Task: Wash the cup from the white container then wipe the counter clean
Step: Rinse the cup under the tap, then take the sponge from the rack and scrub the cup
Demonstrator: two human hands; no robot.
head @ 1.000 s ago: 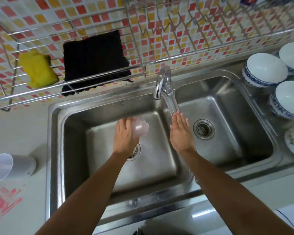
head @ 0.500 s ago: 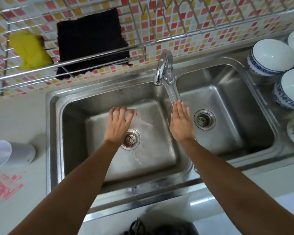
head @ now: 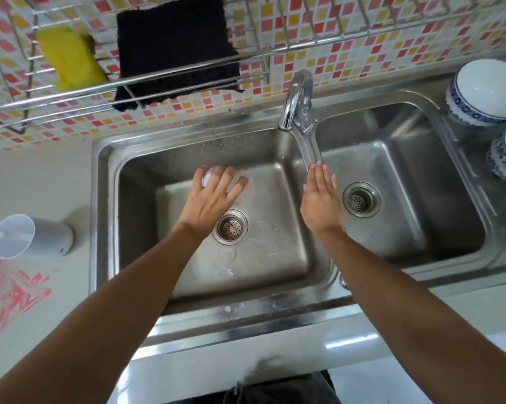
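My left hand (head: 214,196) grips a small translucent cup (head: 207,178) low over the left basin of the steel sink (head: 146,185). The fingers cover most of the cup, and only one pale end shows between them. My right hand (head: 320,199) is flat with straight fingers, its tips touching the long lever (head: 308,147) of the chrome faucet (head: 297,97). The white container (head: 33,237) lies on its side on the counter to the left. A pink smear (head: 12,295) marks the counter in front of it. A red streak shows in the left drain (head: 230,225).
A wire rack (head: 187,68) on the tiled wall carries a yellow sponge (head: 69,58) and a black cloth (head: 176,48). Upturned blue-and-white bowls (head: 485,91) stand on the drainboard right of the right basin (head: 392,176).
My left hand has turned the cup over, so it now lies under the fingers instead of sticking out to the right. Pink liquid ran into the basin. My right hand stays at the lever.
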